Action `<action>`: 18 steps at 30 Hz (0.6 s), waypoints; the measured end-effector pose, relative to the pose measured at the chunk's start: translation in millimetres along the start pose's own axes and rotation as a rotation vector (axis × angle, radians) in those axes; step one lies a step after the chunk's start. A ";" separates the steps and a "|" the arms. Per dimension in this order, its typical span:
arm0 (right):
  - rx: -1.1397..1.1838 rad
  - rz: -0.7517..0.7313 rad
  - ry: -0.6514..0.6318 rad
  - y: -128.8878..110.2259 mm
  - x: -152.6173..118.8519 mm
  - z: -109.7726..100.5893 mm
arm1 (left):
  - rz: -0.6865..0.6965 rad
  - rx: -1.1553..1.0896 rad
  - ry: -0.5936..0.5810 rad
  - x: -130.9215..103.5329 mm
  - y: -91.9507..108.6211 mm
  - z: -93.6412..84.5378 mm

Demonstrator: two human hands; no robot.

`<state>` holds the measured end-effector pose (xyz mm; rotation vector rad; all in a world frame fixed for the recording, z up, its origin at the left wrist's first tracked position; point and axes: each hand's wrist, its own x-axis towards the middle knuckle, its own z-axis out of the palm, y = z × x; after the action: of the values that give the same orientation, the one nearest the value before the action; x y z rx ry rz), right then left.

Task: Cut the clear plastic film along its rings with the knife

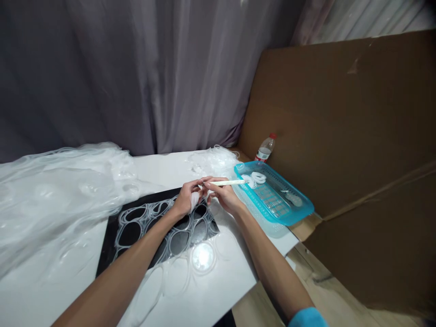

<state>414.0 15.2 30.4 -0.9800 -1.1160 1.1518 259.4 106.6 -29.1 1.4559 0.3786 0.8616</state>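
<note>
My right hand (223, 194) grips a slim white pen-like tool (230, 182), whose back end points right toward the basket. Its thin tip meets the fingertips of my left hand (188, 196). A small white, soft-looking piece (195, 199) sits in the curled fingers of the left hand; its exact kind is unclear. Both hands are close together above a black sheet (112, 227) covered by a translucent plastic web with round openings (179, 243). That web runs past the sheet's front edge onto the white table (211, 290).
A large heap of translucent plastic webbing (61, 190) covers the left side, with a smaller pile (218, 159) at the back. On the right, a blue basket (299, 217) holds white coiled loops (257, 177). Behind it are a red-capped bottle (265, 149) and a cardboard panel (340, 127).
</note>
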 end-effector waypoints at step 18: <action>-0.011 0.052 -0.085 5.0 0.6 1.1 | 0.000 0.058 0.073 0.9 3.8 0.8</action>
<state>412.0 16.6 25.8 -0.9815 -1.1716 1.2400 259.5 106.3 -25.2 1.4805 0.4616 0.9117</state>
